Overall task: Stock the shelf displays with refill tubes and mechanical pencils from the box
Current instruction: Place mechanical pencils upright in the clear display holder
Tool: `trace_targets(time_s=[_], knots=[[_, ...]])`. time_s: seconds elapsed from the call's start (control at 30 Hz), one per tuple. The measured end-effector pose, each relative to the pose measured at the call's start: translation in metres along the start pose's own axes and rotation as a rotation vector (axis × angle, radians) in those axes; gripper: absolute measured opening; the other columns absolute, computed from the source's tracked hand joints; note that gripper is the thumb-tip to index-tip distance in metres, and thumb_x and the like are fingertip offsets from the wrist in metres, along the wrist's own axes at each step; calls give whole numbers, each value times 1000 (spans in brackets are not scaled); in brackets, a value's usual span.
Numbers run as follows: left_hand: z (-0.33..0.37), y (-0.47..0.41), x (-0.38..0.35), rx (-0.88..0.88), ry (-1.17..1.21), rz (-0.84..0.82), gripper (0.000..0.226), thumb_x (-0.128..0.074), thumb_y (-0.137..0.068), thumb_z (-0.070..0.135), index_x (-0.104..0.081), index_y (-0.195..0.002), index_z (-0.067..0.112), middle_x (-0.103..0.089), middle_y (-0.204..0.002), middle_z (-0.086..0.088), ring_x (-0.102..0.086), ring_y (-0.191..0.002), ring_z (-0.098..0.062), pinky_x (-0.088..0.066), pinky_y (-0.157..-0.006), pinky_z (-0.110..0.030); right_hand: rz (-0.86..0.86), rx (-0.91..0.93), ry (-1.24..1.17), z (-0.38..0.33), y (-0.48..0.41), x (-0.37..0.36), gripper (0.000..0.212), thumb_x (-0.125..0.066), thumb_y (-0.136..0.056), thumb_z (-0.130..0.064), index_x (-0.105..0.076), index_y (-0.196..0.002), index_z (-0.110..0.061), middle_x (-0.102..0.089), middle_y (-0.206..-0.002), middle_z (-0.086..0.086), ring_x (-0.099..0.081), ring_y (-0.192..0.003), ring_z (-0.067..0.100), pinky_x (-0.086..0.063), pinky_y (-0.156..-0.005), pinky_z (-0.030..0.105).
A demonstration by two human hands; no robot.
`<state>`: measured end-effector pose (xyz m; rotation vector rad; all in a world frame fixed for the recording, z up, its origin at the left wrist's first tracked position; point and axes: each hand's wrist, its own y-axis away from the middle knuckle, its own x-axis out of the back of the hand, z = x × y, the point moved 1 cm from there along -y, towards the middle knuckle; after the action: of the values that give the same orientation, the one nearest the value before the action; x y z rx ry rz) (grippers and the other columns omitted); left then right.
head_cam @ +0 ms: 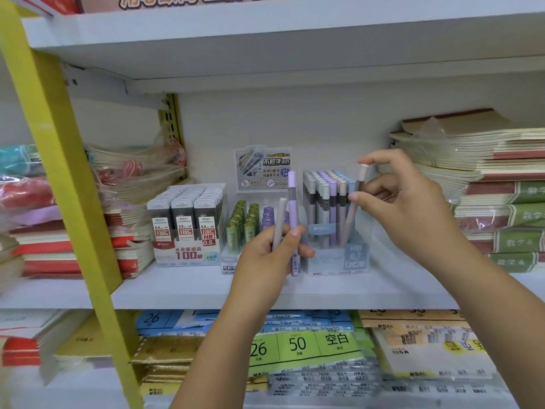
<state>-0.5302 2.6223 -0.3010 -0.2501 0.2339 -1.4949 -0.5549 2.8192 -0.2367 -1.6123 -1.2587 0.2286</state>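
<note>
A beige pencil [356, 199], cap uppermost and leaning right, is pinched by the right hand [407, 202]. A grey pencil [279, 221] and a lilac pencil [292, 202] are gripped near upright by the left hand [265, 255].

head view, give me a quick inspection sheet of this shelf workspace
surface: white shelf board, three displays standing side by side at its middle.
job's things: clear pencil display nearly full of upright pencils; refill tube display with green and purple tubes to its left; lead case display further left.
clutter: nothing seen.
hands: left hand grips two pencils, one grey, one purple, upright; right hand pinches a beige pencil, tilted, at the pencil display.
cables: nothing seen.
surroundings: wrapped notebook stacks on both sides; paper packs on the shelf below; yellow upright at left.
</note>
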Motion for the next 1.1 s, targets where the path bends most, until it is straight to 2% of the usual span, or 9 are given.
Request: trace_targets(time_s=[0.17,0.33,0.67,0.8,0.9,1.0,1.1], knots=[[-3,-2,1,0,-3,-4,18,-56,-99,40,-72,-101,32,-77,-83,5,-52,-49,7,-32,-54,-27,-5,-12,4,1,-1,1,43,-73,-82,-25,-45,-102,-50,-66,-78,-24,-59,-70,-4,-39,-59,17],[-4,-3,2,-1,3,-1,18,-56,-98,40,-72,-101,32,-77,-84,5,-52,-48,7,-32,-54,-26,-2,7,53,2,1,-2,44,-71,-84,-25,-45,-108,-51,-66,-73,-13,-59,-74,-2,-43,-61,17],[-4,-3,2,-3,19,1,18,-57,-99,36,-72,-100,28,-76,-80,4,-50,-45,5,-32,-53,-26,-8,-16,65,3,1,-2,43,-74,-82,-24,-48,-107,-47,-67,-71,-13,-59,-73,-1,-42,-62,17],[-4,-2,2,-5,17,1,18,-58,-98,38,-73,-96,28,-76,-80,4,-51,-46,6,-32,-53,-27,-58,-1,198,6,2,-9,37,-72,-83,-26,-56,-114,-40,-59,-79,-16,-50,-83,9,-38,-67,27],[-3,-2,2,-8,20,1,16,-61,-96,39,-73,-96,28,-74,-77,3,-46,-42,2,-33,-48,-21,-68,12,283,9,1,-10,29,-70,-84,-30,-61,-111,-39,-51,-83,-13,-41,-89,12,-31,-71,27],[-2,-2,2,0,63,-5,13,-64,-95,37,-74,-94,29,-73,-75,2,-42,-39,-3,-33,-41,-10,-70,-18,274,9,0,-8,26,-66,-87,-30,-60,-109,-42,-51,-86,-8,-42,-91,13,-30,-72,27],[0,0,2,-2,72,-45,10,-67,-92,38,-76,-89,34,-72,-73,4,-42,-39,-2,-32,-37,-10,-1,1,261,1,1,-4,25,-61,-90,-29,-61,-114,-34,-52,-86,-7,-45,-86,12,-32,-71,23]])
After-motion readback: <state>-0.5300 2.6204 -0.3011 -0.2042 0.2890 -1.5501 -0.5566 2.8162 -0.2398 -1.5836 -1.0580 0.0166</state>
